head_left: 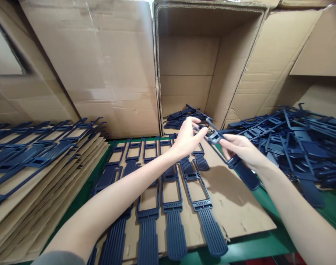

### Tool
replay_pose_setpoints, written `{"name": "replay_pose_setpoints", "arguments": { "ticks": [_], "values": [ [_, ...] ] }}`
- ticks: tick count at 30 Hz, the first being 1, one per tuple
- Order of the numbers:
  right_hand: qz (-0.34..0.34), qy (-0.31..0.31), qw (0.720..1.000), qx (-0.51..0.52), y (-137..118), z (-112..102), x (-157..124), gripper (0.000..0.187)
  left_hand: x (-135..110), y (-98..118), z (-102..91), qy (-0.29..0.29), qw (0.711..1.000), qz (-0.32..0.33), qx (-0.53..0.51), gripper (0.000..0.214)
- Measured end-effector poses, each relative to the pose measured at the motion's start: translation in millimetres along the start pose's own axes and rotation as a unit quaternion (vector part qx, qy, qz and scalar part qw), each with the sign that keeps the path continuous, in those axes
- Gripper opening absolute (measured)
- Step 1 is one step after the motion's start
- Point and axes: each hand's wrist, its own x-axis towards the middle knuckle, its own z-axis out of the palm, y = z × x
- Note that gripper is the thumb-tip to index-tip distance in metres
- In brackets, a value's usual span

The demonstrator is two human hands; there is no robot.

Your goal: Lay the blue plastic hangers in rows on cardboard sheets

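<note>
My right hand [241, 149] grips a dark blue plastic frame [244, 173] that has a ribbed, paddle-like end and a hooked wire-thin arm. The piece is tilted above the right part of a cardboard sheet [240, 206]. At its upper end is my left hand [186, 138], thumb and forefinger closed around a thin dark part of it; the exact contact is partly hidden by the fingers. Beneath my left arm, similar plastic frames [175, 217] lie in two rows on the sheet, ribbed ends toward me.
An open cardboard box [188, 55] behind my hands holds several loose frames [179, 117]. To the right is a tangled heap of frames [292, 143]. Stacked cardboard sheets [82, 176] bearing more frames stand at left. The table [251, 244] is green.
</note>
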Motion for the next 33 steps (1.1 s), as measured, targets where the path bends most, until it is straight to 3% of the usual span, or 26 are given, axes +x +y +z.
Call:
{"name": "replay_pose_setpoints", "arguments": {
  "ticks": [2,3,5,7,10,13,18,23,28,33],
  "values": [
    [-0.019,0.082,0.996,0.02,4.3,-12.3,3.5,0.033,-9.8,-1.5,1.1,-0.009,0.998,-0.062,-0.003,0.027],
    [-0.025,0.112,0.993,0.034,7.0,-18.4,5.3,0.032,-17.3,-1.2,0.1,-0.032,0.998,-0.055,0.027,0.026],
    [-0.024,0.136,0.988,0.066,12.2,-26.3,8.3,0.032,-35.8,0.4,-2.8,-0.112,0.983,0.046,0.138,0.021],
    [-0.013,0.134,0.987,0.09,16.2,-26.2,10.4,0.032,-54.8,0.5,-4.4,-0.183,0.948,0.137,0.22,0.016],
    [0.0,0.144,0.983,0.116,18.1,-15.5,11.9,0.033,-75.1,-6.2,-1.1,-0.229,0.922,0.203,0.238,0.024],
    [0.018,0.142,0.98,0.135,17.3,-7.3,12.6,0.037,-82.6,-17.6,5.2,-0.236,0.908,0.232,0.258,0.027],
    [0.063,0.058,0.988,0.129,26.3,-10.6,17.0,0.054,-83.8,-26.0,8.5,-0.238,0.91,0.227,0.251,0.029],
    [0.069,0.061,0.983,0.161,37.8,-6.0,21.2,0.04,-85.3,-26.7,7.8,-0.235,0.918,0.221,0.232,0.025],
    [0.053,0.031,0.995,0.081,36.2,-2.0,17.4,0.049,-86.1,-30.7,9.6,-0.23,0.916,0.232,0.232,0.025],
    [0.031,0.012,0.998,0.052,33.4,1.0,14.1,0.038,-86.3,-32.4,9.8,-0.233,0.913,0.24,0.233,0.027]
  ]
}}
